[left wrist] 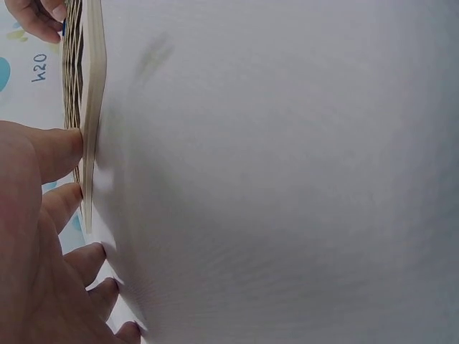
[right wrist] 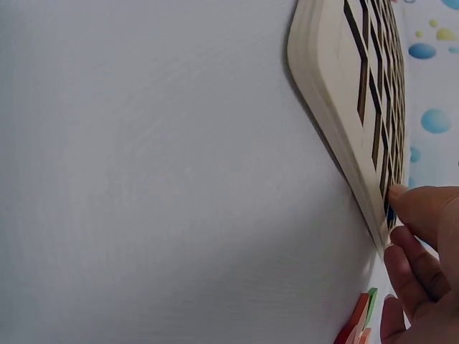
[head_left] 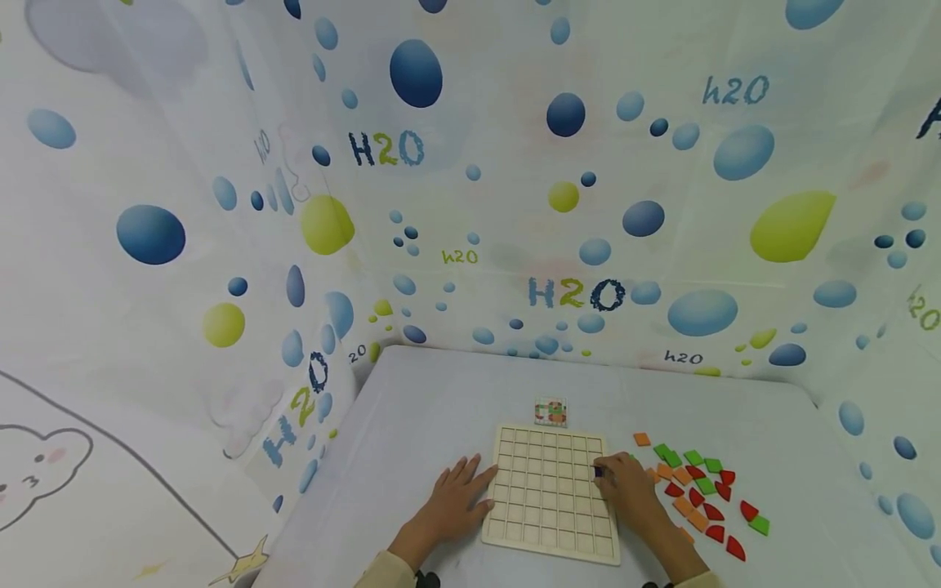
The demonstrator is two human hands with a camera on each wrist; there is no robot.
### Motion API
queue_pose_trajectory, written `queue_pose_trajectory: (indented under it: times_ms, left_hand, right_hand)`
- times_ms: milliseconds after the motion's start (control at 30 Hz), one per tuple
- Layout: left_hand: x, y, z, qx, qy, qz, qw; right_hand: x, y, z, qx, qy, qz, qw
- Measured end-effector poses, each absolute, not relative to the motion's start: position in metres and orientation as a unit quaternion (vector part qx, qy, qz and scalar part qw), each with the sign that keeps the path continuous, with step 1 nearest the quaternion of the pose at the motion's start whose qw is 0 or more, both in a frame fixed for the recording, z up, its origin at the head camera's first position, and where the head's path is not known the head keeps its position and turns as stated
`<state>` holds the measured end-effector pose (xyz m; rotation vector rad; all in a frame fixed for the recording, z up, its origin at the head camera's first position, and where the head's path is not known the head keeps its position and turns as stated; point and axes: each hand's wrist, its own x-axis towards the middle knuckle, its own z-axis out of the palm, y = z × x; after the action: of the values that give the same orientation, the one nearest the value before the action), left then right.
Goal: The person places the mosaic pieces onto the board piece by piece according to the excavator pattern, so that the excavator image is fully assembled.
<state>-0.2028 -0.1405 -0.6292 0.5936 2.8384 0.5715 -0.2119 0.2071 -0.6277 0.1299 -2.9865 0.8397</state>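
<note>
A pale wooden grid board (head_left: 547, 551) lies on the table, its square cells divided by thin dark lines. Fingers spread, my left hand (head_left: 454, 502) rests at the board's left edge; in the left wrist view the thumb and a finger touch its side. My right hand (head_left: 631, 490) is over the board's right edge, pinching a small dark blue piece (head_left: 599, 471) between thumb and fingers. Only a sliver of that blue piece (right wrist: 390, 214) shows in the right wrist view, low against the grid; the fingers hide the rest.
Right of the board lie scattered flat pieces: orange squares (head_left: 642, 439), green tiles (head_left: 760, 525) and red quarter-round pieces (head_left: 736, 549). Some are partly behind the right hand. A small coloured pattern card (head_left: 550, 412) lies just beyond the board. Patterned cloth (head_left: 507, 220) hangs behind the white table (head_left: 412, 408).
</note>
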Motion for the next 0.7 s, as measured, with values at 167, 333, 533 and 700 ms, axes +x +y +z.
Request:
queue_pose_trajectory:
  times_ms: [167, 333, 533, 700]
  left_hand:
    - [-0.2019, -0.1408, -0.629, 0.2, 0.957, 0.192, 0.088]
    - [-0.2008, -0.1411, -0.6295, 0.201, 0.956, 0.193, 0.087]
    - [-0.2005, -0.1412, -0.6272, 0.206, 0.955, 0.195, 0.083]
    - [-0.1995, -0.1409, -0.6245, 0.211, 0.954, 0.198, 0.081]
  right_hand:
    - [-0.2115, 0.207, -0.6276, 0.04, -0.958, 0.283, 0.03]
    - [-0.2111, 0.2074, -0.6294, 0.046, -0.956, 0.287, 0.039]
    - [-0.2091, 0.2081, -0.6304, 0.075, -0.965, 0.242, 0.064]
    - [-0.2067, 0.2094, -0.6321, 0.11, -0.971, 0.188, 0.097]
